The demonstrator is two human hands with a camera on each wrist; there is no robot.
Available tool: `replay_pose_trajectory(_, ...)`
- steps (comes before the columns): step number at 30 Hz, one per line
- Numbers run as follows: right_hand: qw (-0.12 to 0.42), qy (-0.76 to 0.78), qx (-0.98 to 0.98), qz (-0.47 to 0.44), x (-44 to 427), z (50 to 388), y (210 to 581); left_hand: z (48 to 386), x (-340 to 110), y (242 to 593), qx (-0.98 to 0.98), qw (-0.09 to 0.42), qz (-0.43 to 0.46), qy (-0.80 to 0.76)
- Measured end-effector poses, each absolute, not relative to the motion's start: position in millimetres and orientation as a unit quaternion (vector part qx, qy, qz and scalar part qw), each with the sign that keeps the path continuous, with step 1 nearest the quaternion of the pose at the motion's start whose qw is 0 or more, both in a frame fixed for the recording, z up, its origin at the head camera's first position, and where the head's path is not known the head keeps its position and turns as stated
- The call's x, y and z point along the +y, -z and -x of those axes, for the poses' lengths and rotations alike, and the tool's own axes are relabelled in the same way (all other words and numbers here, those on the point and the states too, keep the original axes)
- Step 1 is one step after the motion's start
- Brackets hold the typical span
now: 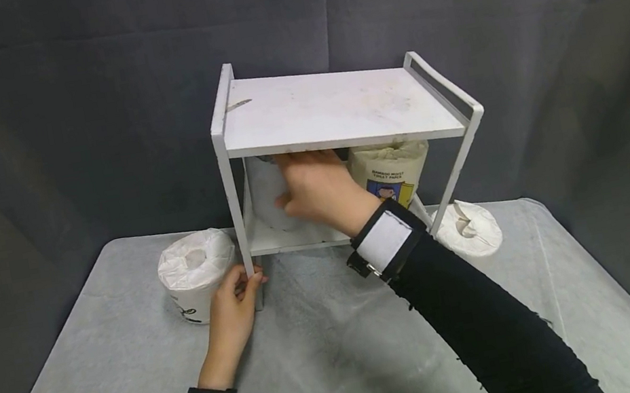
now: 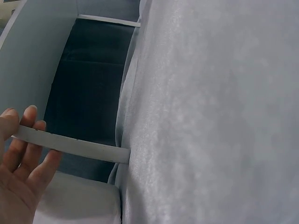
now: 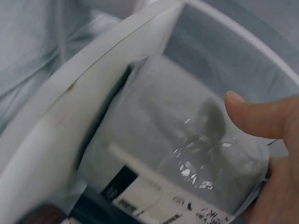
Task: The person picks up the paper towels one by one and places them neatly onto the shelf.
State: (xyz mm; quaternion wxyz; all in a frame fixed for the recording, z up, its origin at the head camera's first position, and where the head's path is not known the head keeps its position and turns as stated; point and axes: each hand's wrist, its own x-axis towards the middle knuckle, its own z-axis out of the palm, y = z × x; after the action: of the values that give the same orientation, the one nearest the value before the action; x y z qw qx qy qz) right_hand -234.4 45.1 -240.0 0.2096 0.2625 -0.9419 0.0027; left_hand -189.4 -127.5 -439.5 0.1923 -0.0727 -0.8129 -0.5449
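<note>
A small white two-tier shelf [image 1: 319,106] stands on the table. My left hand [image 1: 233,305] holds its front left leg [image 2: 70,145] low down, between thumb and fingers. Inside the lower tier, my right hand [image 1: 320,189] grips a pale pack in glossy plastic wrap [image 3: 163,121] with dark print. The right thumb [image 3: 257,114] lies over one side of the pack, the other fingers at its edge. In the head view, the top board hides those fingertips. Right of this hand on the same tier sits a beige bamboo moist toilet paper pack [image 1: 388,171].
A wrapped toilet roll [image 1: 194,277] stands left of the shelf, close to my left hand. Another white roll [image 1: 469,230] is at the right, behind my right forearm. Pale cloth [image 1: 340,357] covers the table, and dark grey curtains [image 1: 93,122] hang behind.
</note>
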Motion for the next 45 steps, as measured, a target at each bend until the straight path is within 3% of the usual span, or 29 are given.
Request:
replay_pose_trajectory(4, 0.23, -0.02, -0.938, -0.259, 42.1, 232.0, 239.9, 189.2, -126.6, 439.1, -0.811, 0.191, 0.073, 0.548)
replay_pose_trajectory(12, 0.335, -0.021, -0.911, -0.241, 28.1, 227.9, 243.3, 189.6, -124.4, 436.2, -0.812, 0.19, 0.077, 0.547)
replay_pose_trajectory(19, 0.313, -0.028, -0.924, -0.218, 8.9, 223.6, 244.7, 188.2, -125.3, 436.7, -0.817, 0.189, 0.07, 0.54)
replay_pose_trajectory(31, 0.386, 0.103, -0.902, -0.163, -5.0, 225.6, 254.1, 187.2, -126.7, 436.3, -0.815, 0.193, 0.07, 0.541)
replay_pose_trajectory(45, 0.42, 0.117, -0.88, -0.188, 3.6, 226.5, 260.8, 187.3, -127.1, 436.8, -0.813, 0.191, 0.072, 0.546)
